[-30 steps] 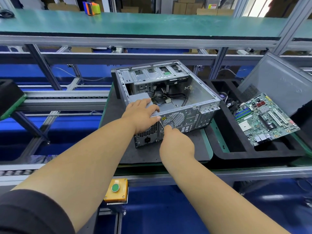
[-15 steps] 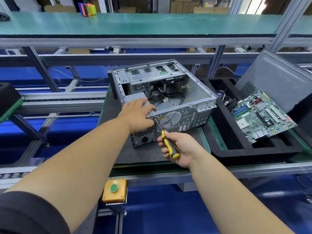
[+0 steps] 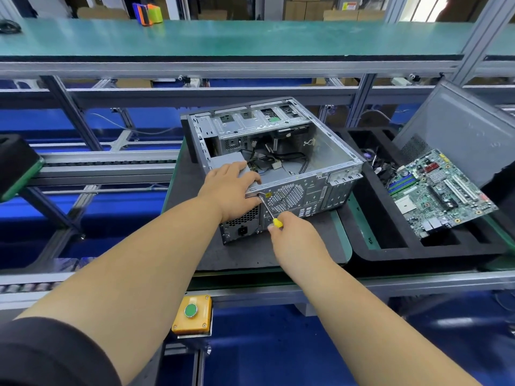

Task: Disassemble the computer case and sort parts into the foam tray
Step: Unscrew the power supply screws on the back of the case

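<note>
— What can't I make out around the computer case [image 3: 278, 162]?
— My right hand [image 3: 292, 235] hides most of the screwdriver [image 3: 269, 208] handle; its tip is too small to judge against the case.
— And right of the case?
— The side panel [image 3: 462, 135] runs off-frame.

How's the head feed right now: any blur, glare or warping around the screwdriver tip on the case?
Head view: sharp at the centre, the screwdriver shaft and tip clear against the case rear panel; wide-angle bending curves the frame rails toward the edges; even overhead light, soft shadows, mild glare on the green shelf; the right hand hides most of the handle; forearms look stretched near the bottom.
</note>
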Available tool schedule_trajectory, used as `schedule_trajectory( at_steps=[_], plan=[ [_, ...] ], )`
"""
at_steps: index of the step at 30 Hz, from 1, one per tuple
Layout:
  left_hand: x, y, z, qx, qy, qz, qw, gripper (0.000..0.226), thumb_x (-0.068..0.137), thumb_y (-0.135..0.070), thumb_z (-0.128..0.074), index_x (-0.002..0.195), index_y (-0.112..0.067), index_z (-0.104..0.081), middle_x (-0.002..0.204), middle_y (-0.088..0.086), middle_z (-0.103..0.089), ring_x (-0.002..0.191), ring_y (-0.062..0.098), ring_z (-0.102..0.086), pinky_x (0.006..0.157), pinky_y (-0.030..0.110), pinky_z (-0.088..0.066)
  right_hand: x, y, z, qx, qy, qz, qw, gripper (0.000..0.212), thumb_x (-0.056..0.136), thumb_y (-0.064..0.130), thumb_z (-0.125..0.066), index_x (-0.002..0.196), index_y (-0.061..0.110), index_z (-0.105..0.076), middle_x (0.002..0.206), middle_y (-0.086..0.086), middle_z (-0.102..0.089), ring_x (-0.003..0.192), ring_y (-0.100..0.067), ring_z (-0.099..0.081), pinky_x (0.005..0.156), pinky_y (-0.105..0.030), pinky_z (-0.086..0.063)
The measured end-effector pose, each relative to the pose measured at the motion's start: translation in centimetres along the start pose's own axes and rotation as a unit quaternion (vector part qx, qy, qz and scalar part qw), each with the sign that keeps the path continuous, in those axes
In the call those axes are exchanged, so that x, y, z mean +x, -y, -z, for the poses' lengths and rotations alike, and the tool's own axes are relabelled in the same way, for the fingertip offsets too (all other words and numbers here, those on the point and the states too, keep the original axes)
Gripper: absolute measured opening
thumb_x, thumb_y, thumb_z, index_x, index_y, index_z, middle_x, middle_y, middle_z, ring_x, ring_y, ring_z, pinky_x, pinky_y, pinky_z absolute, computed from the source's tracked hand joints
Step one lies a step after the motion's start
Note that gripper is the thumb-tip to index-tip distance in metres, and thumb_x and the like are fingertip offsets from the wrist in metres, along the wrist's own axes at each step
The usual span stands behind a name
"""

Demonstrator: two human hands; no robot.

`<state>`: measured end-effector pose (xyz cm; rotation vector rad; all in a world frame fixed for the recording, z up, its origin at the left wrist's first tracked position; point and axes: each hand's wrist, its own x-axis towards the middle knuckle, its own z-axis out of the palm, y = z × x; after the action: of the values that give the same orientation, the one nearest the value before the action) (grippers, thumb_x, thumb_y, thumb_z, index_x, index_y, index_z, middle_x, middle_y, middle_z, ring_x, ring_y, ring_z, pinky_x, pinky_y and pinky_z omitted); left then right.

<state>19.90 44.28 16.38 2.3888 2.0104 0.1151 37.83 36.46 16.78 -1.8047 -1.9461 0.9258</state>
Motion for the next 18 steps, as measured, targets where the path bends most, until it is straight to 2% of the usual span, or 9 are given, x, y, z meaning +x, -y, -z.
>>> schedule_trajectory(
  at_steps=[2,4,6,8,10,12,13,15,18],
  plan=[
    [0.0,0.0,0.0,-0.001,-0.001,0.0,1.0,0.046,0.089,-0.063,-0.045,0.132,-0.046,-0.04,0.158,0.001,-0.02,0.142,0.026,-0.02,0.114,0.047,-0.017,-0.3,1.2,0.0,-0.155,-0.033,0.015,0.987,0.009,0.099,0.014,-0.048,0.108,0.015,-0.045,0.092,-0.002,-0.06,0.084,-0.026,-0.058,0.059,-0.031,-0.036],
    [0.0,0.0,-0.1,-0.004,-0.002,0.002,1.0,0.046,0.089,-0.063,-0.046,0.131,-0.046,-0.04,0.158,0.001,-0.02,0.142,0.026,-0.02,0.114,0.047,-0.016,-0.1,2.0,-0.5,-0.245,-0.041,0.0,0.969,0.032,0.094,0.007,-0.052,0.124,0.012,-0.043,0.109,-0.008,-0.064,0.097,-0.03,-0.064,0.058,-0.033,-0.038],
    [0.0,0.0,-0.1,-0.005,0.0,0.004,1.0,0.046,0.089,-0.064,-0.045,0.131,-0.046,-0.041,0.158,0.001,-0.02,0.143,0.025,-0.02,0.115,0.046,-0.016,0.1,2.5,-0.4,-0.257,-0.035,-0.005,0.966,0.036,0.093,0.007,-0.053,0.127,0.011,-0.043,0.116,-0.01,-0.064,0.104,-0.032,-0.064,0.062,-0.033,-0.041],
    [0.0,0.0,-0.1,-0.005,-0.001,0.003,1.0,0.045,0.089,-0.064,-0.045,0.131,-0.046,-0.041,0.158,0.001,-0.02,0.143,0.025,-0.02,0.115,0.046,-0.016,0.2,2.2,0.2,-0.219,-0.025,0.011,0.975,0.025,0.097,0.016,-0.053,0.121,0.011,-0.046,0.115,-0.01,-0.063,0.106,-0.032,-0.062,0.067,-0.032,-0.039],
    [0.0,0.0,0.0,-0.008,0.0,0.002,1.0,0.045,0.09,-0.063,-0.046,0.131,-0.046,-0.041,0.158,0.001,-0.019,0.143,0.025,-0.019,0.115,0.046,-0.015,0.3,1.6,1.0,-0.131,0.01,0.012,0.991,0.021,0.099,0.03,-0.051,0.109,0.012,-0.048,0.105,-0.008,-0.06,0.097,-0.03,-0.059,0.067,-0.03,-0.036],
    [-0.1,0.0,0.0,-0.01,0.002,0.002,1.0,0.045,0.09,-0.062,-0.046,0.131,-0.046,-0.041,0.159,0.001,-0.019,0.143,0.025,-0.019,0.115,0.046,-0.015,0.6,1.0,1.5,0.047,0.06,-0.057,0.995,0.027,0.101,0.036,-0.047,0.103,0.009,-0.053,0.087,-0.006,-0.057,0.073,-0.023,-0.056,0.056,-0.028,-0.036],
    [-0.1,0.0,0.1,-0.011,0.002,0.002,1.0,0.045,0.09,-0.062,-0.046,0.131,-0.045,-0.041,0.159,0.001,-0.019,0.143,0.025,-0.019,0.115,0.046,-0.015,0.7,0.8,1.6,0.174,0.086,-0.117,0.974,0.03,0.101,0.035,-0.045,0.1,0.008,-0.058,0.079,-0.006,-0.058,0.061,-0.018,-0.052,0.052,-0.025,-0.037],
    [-0.1,-0.1,0.1,-0.01,0.003,0.003,1.0,0.044,0.09,-0.061,-0.046,0.131,-0.045,-0.041,0.159,0.001,-0.019,0.143,0.025,-0.019,0.115,0.045,-0.015,0.5,0.3,1.8,0.387,0.138,-0.211,0.887,0.038,0.103,0.03,-0.043,0.09,0.002,-0.066,0.073,-0.009,-0.063,0.048,-0.012,-0.047,0.047,-0.022,-0.039],
    [-0.2,-0.1,0.2,-0.01,0.004,0.003,1.0,0.044,0.091,-0.061,-0.046,0.131,-0.045,-0.041,0.159,0.001,-0.019,0.143,0.025,-0.019,0.115,0.045,-0.015,0.3,-0.5,1.9,0.504,0.199,-0.238,0.806,0.043,0.105,0.022,-0.041,0.087,-0.005,-0.069,0.076,-0.012,-0.065,0.046,-0.009,-0.049,0.047,-0.019,-0.044]
  ],
)
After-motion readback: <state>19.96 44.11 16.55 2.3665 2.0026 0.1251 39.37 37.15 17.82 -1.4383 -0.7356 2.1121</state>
